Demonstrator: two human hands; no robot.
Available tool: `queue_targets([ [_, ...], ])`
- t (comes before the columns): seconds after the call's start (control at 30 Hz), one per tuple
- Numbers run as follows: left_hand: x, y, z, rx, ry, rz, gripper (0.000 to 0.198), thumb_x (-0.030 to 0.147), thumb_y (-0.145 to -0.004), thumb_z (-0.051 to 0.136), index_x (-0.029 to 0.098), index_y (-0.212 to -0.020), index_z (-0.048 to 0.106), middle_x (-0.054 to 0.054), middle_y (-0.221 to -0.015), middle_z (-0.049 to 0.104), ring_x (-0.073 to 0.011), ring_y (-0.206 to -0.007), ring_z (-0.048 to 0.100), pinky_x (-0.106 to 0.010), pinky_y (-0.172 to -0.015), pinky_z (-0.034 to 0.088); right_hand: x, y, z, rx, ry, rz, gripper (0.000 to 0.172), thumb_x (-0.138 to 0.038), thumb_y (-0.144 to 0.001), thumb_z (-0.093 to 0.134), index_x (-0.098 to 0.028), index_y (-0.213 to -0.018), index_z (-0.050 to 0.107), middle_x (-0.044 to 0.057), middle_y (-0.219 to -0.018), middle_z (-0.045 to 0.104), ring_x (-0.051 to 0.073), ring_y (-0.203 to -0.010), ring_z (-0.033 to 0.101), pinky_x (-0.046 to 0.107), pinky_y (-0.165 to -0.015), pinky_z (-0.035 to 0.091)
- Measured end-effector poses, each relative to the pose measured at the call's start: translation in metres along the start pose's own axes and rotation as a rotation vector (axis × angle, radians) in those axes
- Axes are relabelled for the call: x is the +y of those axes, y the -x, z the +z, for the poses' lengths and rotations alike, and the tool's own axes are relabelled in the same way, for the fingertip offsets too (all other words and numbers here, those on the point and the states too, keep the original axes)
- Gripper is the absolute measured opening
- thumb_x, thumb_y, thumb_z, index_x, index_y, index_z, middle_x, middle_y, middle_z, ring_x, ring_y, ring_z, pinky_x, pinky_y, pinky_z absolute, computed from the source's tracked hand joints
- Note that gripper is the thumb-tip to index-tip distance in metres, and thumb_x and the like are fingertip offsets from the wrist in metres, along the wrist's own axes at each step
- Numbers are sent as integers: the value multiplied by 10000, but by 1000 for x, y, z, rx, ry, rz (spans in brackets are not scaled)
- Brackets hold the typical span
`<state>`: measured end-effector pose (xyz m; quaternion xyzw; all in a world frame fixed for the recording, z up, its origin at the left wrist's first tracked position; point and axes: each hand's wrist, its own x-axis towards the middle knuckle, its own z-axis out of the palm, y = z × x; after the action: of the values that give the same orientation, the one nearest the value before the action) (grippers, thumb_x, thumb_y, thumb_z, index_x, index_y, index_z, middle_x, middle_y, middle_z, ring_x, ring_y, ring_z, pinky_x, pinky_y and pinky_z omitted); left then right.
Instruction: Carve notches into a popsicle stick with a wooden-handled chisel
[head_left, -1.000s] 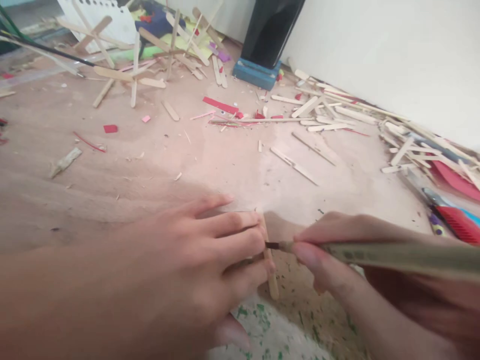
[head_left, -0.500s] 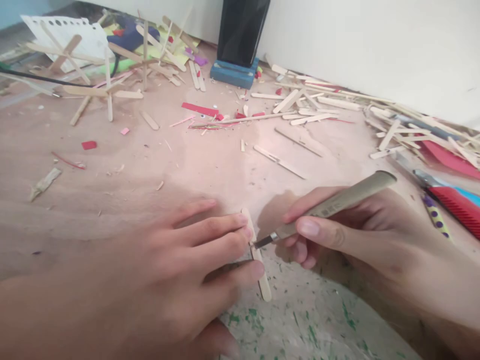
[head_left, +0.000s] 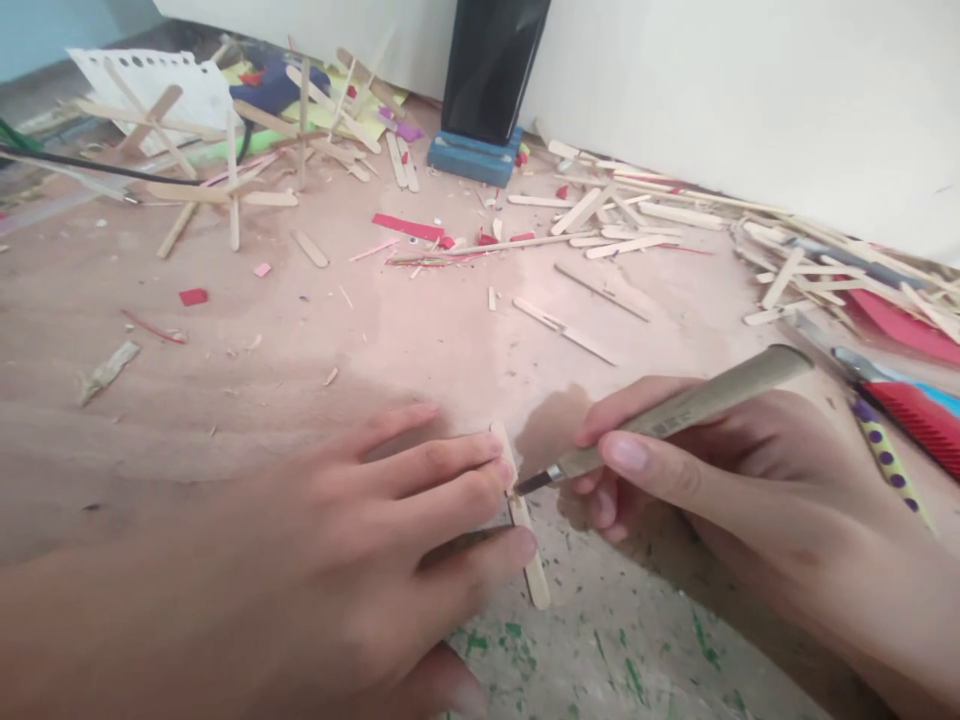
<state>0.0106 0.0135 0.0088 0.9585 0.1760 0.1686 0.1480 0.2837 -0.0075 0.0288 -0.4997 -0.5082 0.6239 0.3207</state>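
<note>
A pale wooden craft stick [head_left: 538, 580] lies flat on the table, slanting a little. My left hand [head_left: 360, 560] is spread beside it, palm down, with its fingertips pressing on the stick from the left. Pinched between thumb and fingers, a craft knife [head_left: 701, 402] with a dull gold-grey handle is in my right hand [head_left: 735, 490]. Its dark blade tip touches the stick near the middle, where a small nick or roughened spot shows. The fingertips cover part of the stick's upper half.
Split stick pieces [head_left: 559, 328] lie ahead. A black phone [head_left: 491, 75] stands in a blue holder [head_left: 474, 158] against the white wall. Glued stick frames [head_left: 232, 195] stand back left; loose sticks [head_left: 630, 242] and a red-handled cutter [head_left: 911, 415] lie right. Scraps dot the wooden table [head_left: 315, 330].
The whole view has shifted slightly, so everything sits a little further right and lower. Both hands keep their places on the stick; the blade stays at the same spot.
</note>
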Motion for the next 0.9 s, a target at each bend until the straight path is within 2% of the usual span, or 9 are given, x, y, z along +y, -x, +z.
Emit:
queue_targets([
  [0.1, 0, -1, 0, 1, -5, 23, 371, 439, -1024, 618, 215, -1314, 679, -40, -1435, 664, -196, -1417, 527, -333, -1324, 144, -3, 0, 3, 14, 33, -4, 112, -308, -1003, 711, -252, -946, 790, 19, -778, 698, 117, -702, 625, 161, -595, 503],
  [0.17, -1, -1, 1, 4, -13, 15, 365, 434, -1031, 608, 211, -1311, 681, -43, -1425, 669, -197, -1409, 532, -340, -1320, 157, -3, -1, 4, 24, 47, 6, 146, -374, -979, 741, -245, -939, 797, 32, -768, 691, 141, -699, 623, 197, -572, 501],
  [0.33, -5, -1, 3, -32, -29, 45, 378, 419, -1066, 531, 221, -1368, 644, -44, -1458, 639, -211, -1439, 495, -380, -1321, 142, -1, -5, 8, 80, 39, -13, 452, -644, -852, 802, -213, -989, 803, 67, -750, 673, 223, -737, 646, 306, -578, 538],
  [0.47, -6, 0, 2, -52, -18, 70, 373, 389, -1090, 465, 212, -1374, 629, -51, -1465, 620, -215, -1443, 477, -380, -1317, 121, -1, -6, 10, 88, 29, -23, 514, -688, -822, 808, -211, -1015, 800, 67, -748, 671, 231, -751, 651, 319, -596, 545],
  [0.57, -6, 0, 1, -54, -15, 70, 371, 407, -1080, 494, 211, -1362, 634, -57, -1473, 613, -224, -1443, 480, -388, -1315, 127, 1, -3, 5, 71, 15, -13, 455, -629, -855, 810, -207, -1024, 797, 68, -762, 679, 223, -744, 648, 311, -594, 539],
  [0.73, -2, 0, 0, -51, -10, 21, 359, 367, -1104, 439, 215, -1371, 625, -46, -1478, 614, -207, -1451, 476, -389, -1313, 146, 6, 2, -9, -68, -74, 45, 107, -320, -1001, 721, -237, -1049, 771, 34, -867, 730, 135, -778, 646, 213, -677, 521],
  [0.8, -2, -1, 0, -51, 10, 12, 359, 339, -1112, 416, 222, -1380, 624, -29, -1475, 620, -197, -1457, 471, -381, -1318, 140, 6, 2, -11, -99, -83, 36, 90, -287, -1014, 698, -242, -1052, 767, 25, -871, 740, 122, -765, 657, 201, -692, 530],
  [0.9, -4, -1, -1, -46, -4, 53, 364, 382, -1095, 474, 216, -1374, 639, -33, -1465, 630, -205, -1443, 492, -365, -1324, 125, 5, 1, -10, -78, -53, 4, 103, -316, -1026, 682, -259, -1044, 766, 8, -841, 737, 110, -730, 654, 181, -672, 533],
])
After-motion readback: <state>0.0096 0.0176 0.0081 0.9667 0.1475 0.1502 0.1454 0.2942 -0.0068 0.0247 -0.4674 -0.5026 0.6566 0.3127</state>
